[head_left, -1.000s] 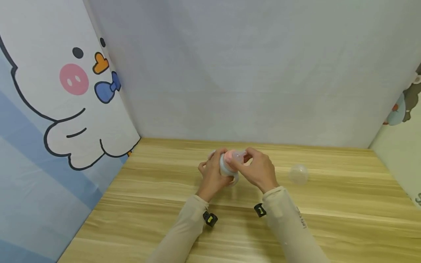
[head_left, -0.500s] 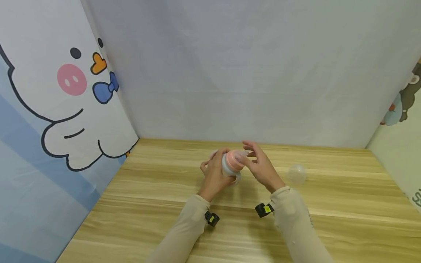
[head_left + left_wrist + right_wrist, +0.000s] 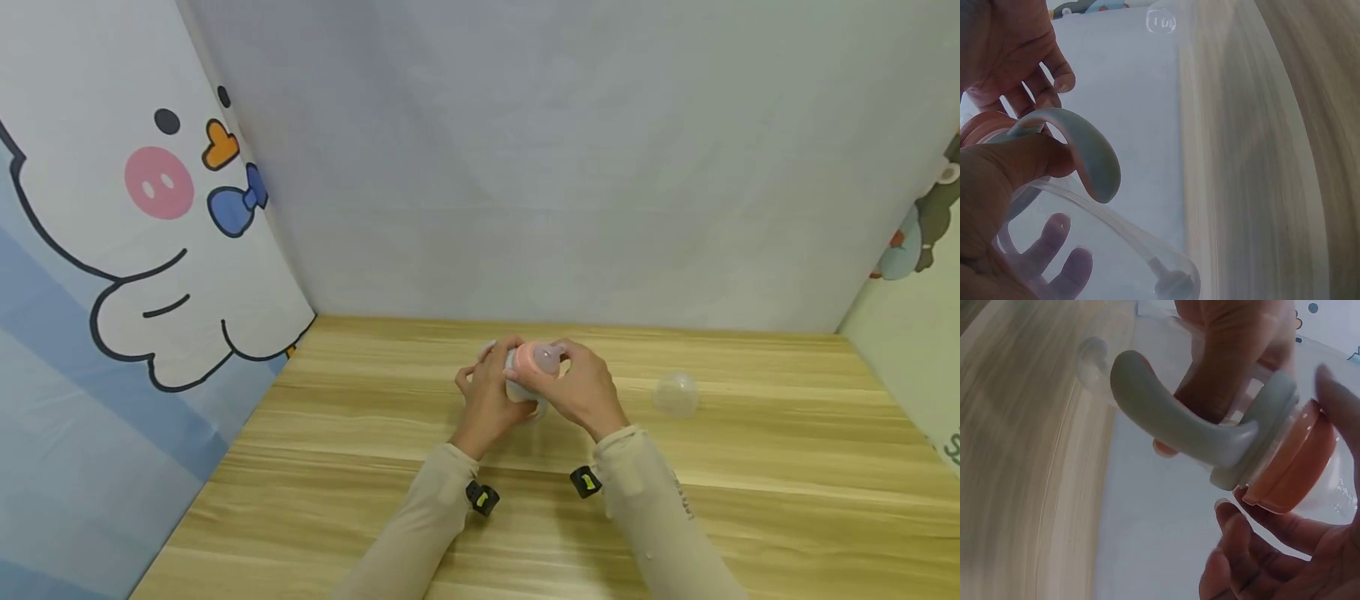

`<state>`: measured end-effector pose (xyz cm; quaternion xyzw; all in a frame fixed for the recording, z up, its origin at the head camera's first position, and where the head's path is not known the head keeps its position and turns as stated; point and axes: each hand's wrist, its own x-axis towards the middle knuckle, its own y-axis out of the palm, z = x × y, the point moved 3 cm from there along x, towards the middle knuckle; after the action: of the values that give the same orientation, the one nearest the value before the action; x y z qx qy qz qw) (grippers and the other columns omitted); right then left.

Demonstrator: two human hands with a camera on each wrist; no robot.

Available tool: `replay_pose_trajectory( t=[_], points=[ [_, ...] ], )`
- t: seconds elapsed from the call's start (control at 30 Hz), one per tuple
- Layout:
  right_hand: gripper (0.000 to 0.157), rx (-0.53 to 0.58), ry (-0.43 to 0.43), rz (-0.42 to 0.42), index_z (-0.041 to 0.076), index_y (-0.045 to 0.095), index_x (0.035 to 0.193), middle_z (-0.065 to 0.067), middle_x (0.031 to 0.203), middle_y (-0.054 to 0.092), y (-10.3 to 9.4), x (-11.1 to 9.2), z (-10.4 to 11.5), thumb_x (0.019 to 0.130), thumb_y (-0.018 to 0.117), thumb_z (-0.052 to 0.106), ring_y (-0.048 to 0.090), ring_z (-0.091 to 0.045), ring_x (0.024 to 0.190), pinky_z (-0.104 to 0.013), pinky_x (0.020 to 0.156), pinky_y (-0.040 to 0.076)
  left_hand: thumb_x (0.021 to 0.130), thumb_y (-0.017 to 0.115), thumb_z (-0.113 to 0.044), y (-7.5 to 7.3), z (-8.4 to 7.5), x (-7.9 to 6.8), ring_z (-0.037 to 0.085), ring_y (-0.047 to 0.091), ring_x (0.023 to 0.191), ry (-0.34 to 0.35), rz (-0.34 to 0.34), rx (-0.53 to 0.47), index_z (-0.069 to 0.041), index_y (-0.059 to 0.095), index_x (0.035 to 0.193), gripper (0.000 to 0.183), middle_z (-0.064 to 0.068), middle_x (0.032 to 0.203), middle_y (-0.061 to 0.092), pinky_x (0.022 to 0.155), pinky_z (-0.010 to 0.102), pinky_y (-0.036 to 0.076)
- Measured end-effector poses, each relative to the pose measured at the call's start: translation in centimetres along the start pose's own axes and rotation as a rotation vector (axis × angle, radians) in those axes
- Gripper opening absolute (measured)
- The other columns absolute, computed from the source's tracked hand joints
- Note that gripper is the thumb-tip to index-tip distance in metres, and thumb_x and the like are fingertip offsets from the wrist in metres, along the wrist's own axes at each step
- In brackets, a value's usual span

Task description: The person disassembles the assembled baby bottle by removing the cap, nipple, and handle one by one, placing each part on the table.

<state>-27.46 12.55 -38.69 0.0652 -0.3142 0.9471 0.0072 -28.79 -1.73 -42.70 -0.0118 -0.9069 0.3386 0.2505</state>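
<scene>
Two hands of mine are holding a baby bottle (image 3: 521, 389) tilted above the middle of the wooden table (image 3: 315, 467). At far left, a cartoon bird (image 3: 150, 217) is running off the head view's edge. My left hand (image 3: 492, 396) is curling round the clear body, which it is mostly hiding from above; only the wrist views are showing the grey ball (image 3: 1092, 353) inside and the full curve of a grey handle (image 3: 1172, 419). My right hand (image 3: 588, 387) is pinching the pink ring (image 3: 1288, 462) between thumb and fingers, its other fingers loosely bending. The teat (image 3: 547, 358) is showing clearly from above, but is blurring in the right wrist view. Lettering is running along my right sleeve (image 3: 656, 517), too small for reading. A clear cap (image 3: 677, 395) is lying further right, and beyond it the frame is cutting off dark wall print (image 3: 952, 448).
</scene>
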Motion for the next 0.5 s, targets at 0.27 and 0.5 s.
replay_pose_trajectory(
  t=[0.27, 0.5],
  points=[
    [0.057, 0.075, -0.060, 0.058, 0.015, 0.057, 0.123, -0.009, 0.112, 0.066, -0.11, 0.03, -0.03, 0.077, 0.073, 0.045, 0.064, -0.022, 0.096, -0.032, 0.075, 0.053, 0.061, 0.086, -0.013, 0.19, 0.01, 0.03, 0.024, 0.049, 0.116, -0.044, 0.006, 0.001, -0.026, 0.040, 0.127, 0.081, 0.000, 0.122, 0.059, 0.097, 0.052, 0.018],
    [0.060, 0.151, -0.071, 0.031, 0.010, 0.053, 0.127, -0.012, 0.117, 0.063, -0.59, -0.05, -0.15, 0.081, 0.069, 0.045, 0.063, -0.026, 0.100, -0.037, 0.080, 0.053, 0.062, 0.085, -0.014, 0.04, 0.13, 0.08, 0.023, 0.048, 0.115, -0.052, 0.006, -0.011, -0.026, 0.042, 0.126, 0.079, -0.001, 0.118, 0.058, 0.095, 0.050, 0.018]
  ],
)
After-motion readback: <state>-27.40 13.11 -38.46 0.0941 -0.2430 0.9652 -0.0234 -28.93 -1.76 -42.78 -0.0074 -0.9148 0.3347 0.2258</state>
